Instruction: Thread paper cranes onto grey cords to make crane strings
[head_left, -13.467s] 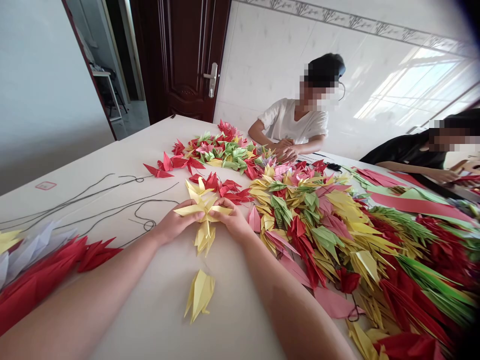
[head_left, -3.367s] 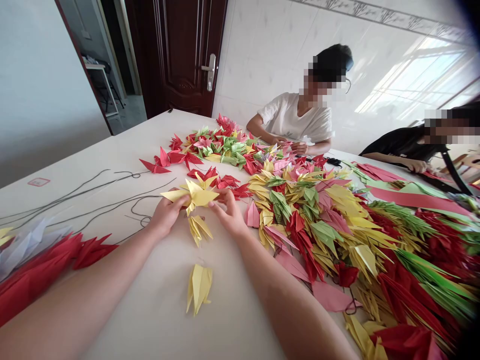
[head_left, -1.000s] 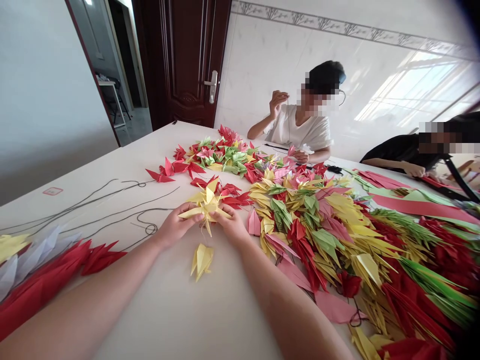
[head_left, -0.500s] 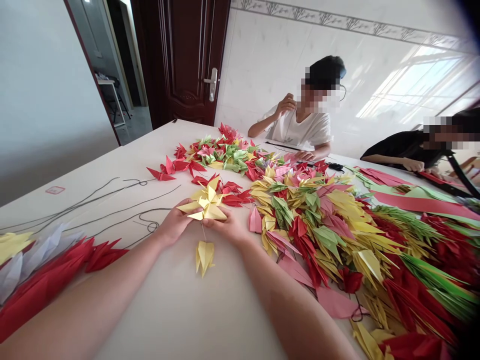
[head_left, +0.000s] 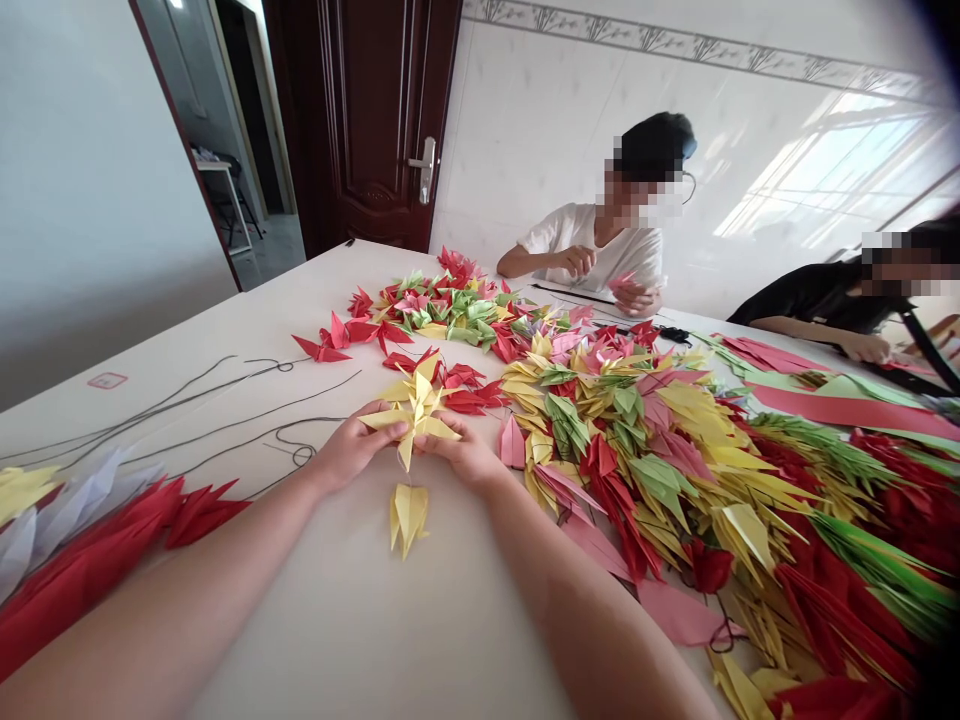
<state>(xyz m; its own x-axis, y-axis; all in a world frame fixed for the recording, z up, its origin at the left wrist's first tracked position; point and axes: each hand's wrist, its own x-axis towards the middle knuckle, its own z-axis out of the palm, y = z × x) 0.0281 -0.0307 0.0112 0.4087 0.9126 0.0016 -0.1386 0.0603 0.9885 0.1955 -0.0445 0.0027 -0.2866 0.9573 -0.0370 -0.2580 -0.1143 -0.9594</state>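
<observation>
My left hand (head_left: 351,452) and my right hand (head_left: 463,452) meet over the white table (head_left: 330,620), both pinching a cluster of yellow paper cranes (head_left: 415,408) strung together. The left fingers grip its left wing, the right fingers its lower right side. A thin thread runs down from the cluster to a single folded yellow crane (head_left: 407,514) lying on the table just below my hands.
A big heap of coloured paper cranes (head_left: 660,450) covers the table's right half. Red and white crane strings (head_left: 90,550) lie at the left, dark threads (head_left: 225,410) beyond. Two other people sit across, one in white (head_left: 592,255), one in black (head_left: 825,300).
Over the earlier frames the loose yellow cranes on the thread have been drawn up toward the cluster. In the last half second my hands barely moved; the person in white lowered a hand.
</observation>
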